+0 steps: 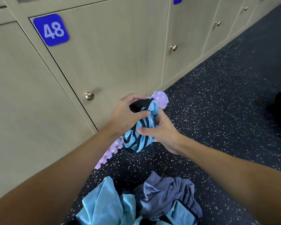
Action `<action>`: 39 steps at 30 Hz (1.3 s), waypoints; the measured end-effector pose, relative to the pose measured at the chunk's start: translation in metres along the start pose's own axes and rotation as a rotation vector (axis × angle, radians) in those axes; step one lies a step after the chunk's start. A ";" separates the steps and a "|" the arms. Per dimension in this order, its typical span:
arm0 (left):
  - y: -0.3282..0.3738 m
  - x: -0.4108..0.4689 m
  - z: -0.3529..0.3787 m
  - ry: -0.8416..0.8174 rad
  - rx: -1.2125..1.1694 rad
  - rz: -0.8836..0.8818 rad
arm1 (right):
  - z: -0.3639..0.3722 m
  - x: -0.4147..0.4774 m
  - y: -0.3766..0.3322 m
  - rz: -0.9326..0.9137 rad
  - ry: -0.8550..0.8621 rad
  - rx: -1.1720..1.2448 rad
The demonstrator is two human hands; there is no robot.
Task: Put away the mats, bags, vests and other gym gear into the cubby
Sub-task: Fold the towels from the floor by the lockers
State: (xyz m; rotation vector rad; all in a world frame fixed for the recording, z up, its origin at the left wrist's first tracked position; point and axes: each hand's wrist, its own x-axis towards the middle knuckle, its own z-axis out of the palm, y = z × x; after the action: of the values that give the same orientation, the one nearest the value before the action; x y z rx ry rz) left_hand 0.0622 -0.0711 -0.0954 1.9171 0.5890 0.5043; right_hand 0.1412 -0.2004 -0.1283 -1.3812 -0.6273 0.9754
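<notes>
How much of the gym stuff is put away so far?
Done: nothing that shows; the beige cubby door numbered 48 is shut.
In hand: the left hand and right hand grip a bunched light-blue vest with dark stripes.
Left: the lilac knobbly foam piece, the shiny light-blue cloth and the crumpled grey-blue cloth lie on the speckled dark floor.

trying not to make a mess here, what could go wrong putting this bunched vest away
1. Both the left hand and the right hand grip the bunched vest while door 48 is closed; freeing a hand for its knob may let the bundle unravel.
2. The purple roller lies on the floor right at that door and could get in the door's way or underfoot.
</notes>
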 end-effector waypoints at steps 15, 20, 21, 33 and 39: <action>0.112 0.042 -0.036 0.012 -0.107 0.138 | 0.016 0.034 -0.127 -0.506 0.276 -0.019; 0.177 0.072 -0.100 0.059 0.155 0.229 | 0.026 0.058 -0.195 -0.711 0.326 -0.016; 0.189 0.077 -0.117 0.089 0.180 0.208 | 0.028 0.063 -0.209 -0.752 0.332 -0.024; 0.192 0.114 -0.205 0.096 1.091 0.024 | 0.055 0.114 -0.314 -1.029 0.550 -0.132; 0.198 0.124 -0.211 0.083 1.100 0.021 | 0.083 0.146 -0.365 -1.176 0.701 0.066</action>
State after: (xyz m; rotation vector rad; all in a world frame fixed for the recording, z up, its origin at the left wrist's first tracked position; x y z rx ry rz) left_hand 0.0721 0.0836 0.1790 2.9387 1.0331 0.2723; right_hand 0.2153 -0.0032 0.2138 -0.9277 -0.6900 -0.4143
